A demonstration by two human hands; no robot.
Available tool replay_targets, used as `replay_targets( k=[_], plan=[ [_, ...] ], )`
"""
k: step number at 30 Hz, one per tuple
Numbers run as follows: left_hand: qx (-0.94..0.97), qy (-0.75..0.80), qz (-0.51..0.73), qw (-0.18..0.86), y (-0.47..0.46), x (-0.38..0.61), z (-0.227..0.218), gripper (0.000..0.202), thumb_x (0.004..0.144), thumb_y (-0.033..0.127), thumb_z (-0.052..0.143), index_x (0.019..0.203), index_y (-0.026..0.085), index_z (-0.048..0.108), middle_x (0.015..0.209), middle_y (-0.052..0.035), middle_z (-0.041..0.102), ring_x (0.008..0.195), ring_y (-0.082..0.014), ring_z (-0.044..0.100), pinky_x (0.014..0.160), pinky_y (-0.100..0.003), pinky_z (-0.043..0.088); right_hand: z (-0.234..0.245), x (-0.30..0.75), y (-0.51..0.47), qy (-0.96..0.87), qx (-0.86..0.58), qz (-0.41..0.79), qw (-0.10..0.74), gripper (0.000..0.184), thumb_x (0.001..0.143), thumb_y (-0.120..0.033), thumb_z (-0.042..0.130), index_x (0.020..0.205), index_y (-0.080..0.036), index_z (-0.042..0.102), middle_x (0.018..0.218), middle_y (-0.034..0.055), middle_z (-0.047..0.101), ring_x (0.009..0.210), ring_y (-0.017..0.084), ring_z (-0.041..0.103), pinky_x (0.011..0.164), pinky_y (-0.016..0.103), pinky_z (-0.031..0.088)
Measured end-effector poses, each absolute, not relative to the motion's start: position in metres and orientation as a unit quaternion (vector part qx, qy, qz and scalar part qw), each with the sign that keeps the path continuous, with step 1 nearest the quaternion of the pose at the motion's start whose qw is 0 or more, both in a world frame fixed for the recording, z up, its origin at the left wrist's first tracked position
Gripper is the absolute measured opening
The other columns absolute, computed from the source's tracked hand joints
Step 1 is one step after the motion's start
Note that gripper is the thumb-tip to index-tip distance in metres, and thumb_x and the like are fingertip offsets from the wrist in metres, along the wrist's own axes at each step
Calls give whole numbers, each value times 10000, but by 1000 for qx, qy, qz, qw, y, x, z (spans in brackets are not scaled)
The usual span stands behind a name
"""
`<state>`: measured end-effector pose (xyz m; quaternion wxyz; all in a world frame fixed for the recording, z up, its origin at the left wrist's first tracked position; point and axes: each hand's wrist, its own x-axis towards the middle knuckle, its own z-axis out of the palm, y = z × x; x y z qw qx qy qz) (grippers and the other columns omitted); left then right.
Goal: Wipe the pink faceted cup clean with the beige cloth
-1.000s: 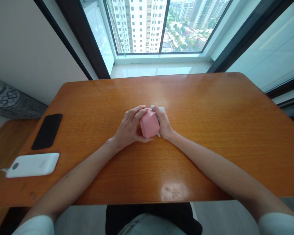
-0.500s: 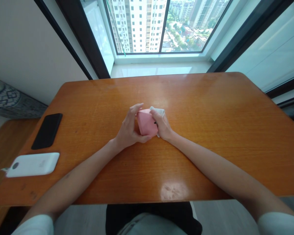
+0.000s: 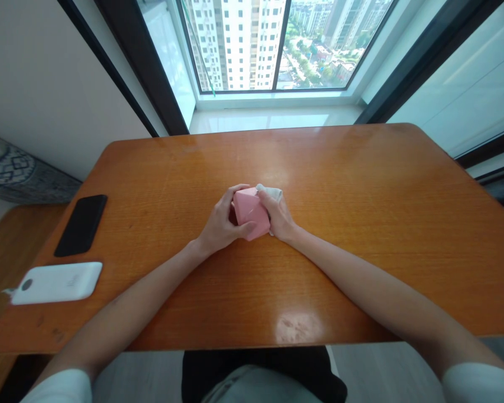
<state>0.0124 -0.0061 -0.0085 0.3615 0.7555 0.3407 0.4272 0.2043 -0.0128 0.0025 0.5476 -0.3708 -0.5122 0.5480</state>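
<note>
A small pink box-like object (image 3: 250, 210) with flat faces is held between both hands above the middle of the wooden table. My left hand (image 3: 224, 221) is closed around its left side, thumb across the lower front and fingers over the top. From the right, my right hand (image 3: 278, 215) is closed on a white cloth or tissue (image 3: 272, 193), pressing it against the object, with the thumb along the upper right edge. The cloth sticks out above the right hand, and a small tip shows below. Most of the right fingers are hidden behind the object.
On the table's left side lie a black phone (image 3: 81, 225) and, nearer me, a white rounded device (image 3: 56, 283) with a short cable at its left end. The wooden table (image 3: 361, 224) reaches to a window sill (image 3: 273, 118) at the back.
My left fingers and thumb have closed in on the pink object, which has turned slightly. A small dark spot beside the right thumb no longer shows. The right hand stays nearly in place.
</note>
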Motion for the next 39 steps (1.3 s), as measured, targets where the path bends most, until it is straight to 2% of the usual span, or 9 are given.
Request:
replay_targets(
  k=[4,6,11,17,20,25,30,35,39],
  plan=[
    [815,306,438,224,0,7,-12,1237,721,912,900,1682,274,456,1671,-205,572,1483,-422,634,1251,-596,545,8,204,-12,-492,-386,545,558,609,955,-799,734,749,-241,598,718,-23,526,666,139,439,613,293,401],
    [848,295,409,164,1,5,-10,1305,637,865,981,1683,290,455,1693,-207,557,1555,-464,579,1303,-646,496,10,203,-11,-481,-385,550,563,607,948,-800,738,751,-245,593,718,-23,524,664,141,436,607,293,399],
    [831,308,427,180,-3,9,1,1134,668,720,1022,1593,278,538,1535,-166,683,1392,-405,700,1207,-579,585,8,203,-10,-479,-387,544,570,615,963,-833,685,779,-250,624,741,-11,548,669,152,462,616,303,415],
    [737,342,422,402,-5,13,-8,964,885,936,731,1506,212,589,1268,-128,778,988,-263,765,849,-385,636,9,205,-16,-547,-372,524,537,662,926,-868,709,736,-244,598,698,-25,518,648,142,448,618,304,404],
    [757,320,440,360,-2,11,-16,1031,897,926,736,1634,246,497,1477,-171,703,1166,-305,759,1002,-452,643,11,205,-16,-536,-379,526,541,655,958,-835,697,712,-244,561,683,-30,501,636,134,430,613,300,391],
    [847,285,414,170,2,8,-14,1356,640,838,1004,1722,303,384,1685,-207,555,1577,-465,563,1314,-657,488,10,204,-13,-492,-399,538,556,614,947,-816,717,754,-249,579,720,-23,510,663,145,424,613,299,392],
    [836,314,412,182,-4,10,-1,1192,637,663,1057,1611,283,484,1538,-164,673,1384,-407,703,1209,-579,583,8,205,-13,-501,-387,530,565,606,954,-836,690,803,-253,626,763,-6,555,700,164,478,646,310,440],
    [771,357,398,346,-8,10,-7,952,841,785,865,1552,241,539,1336,-126,767,1025,-283,777,905,-427,643,7,208,-16,-555,-365,521,537,624,946,-839,710,786,-240,637,736,-16,545,668,148,453,628,308,412],
    [773,328,427,334,-5,10,-18,1039,897,833,808,1672,248,437,1564,-193,655,1278,-338,742,1081,-490,634,8,207,-15,-533,-374,531,543,622,963,-812,715,746,-244,583,711,-28,506,648,138,418,608,303,385]
  ],
)
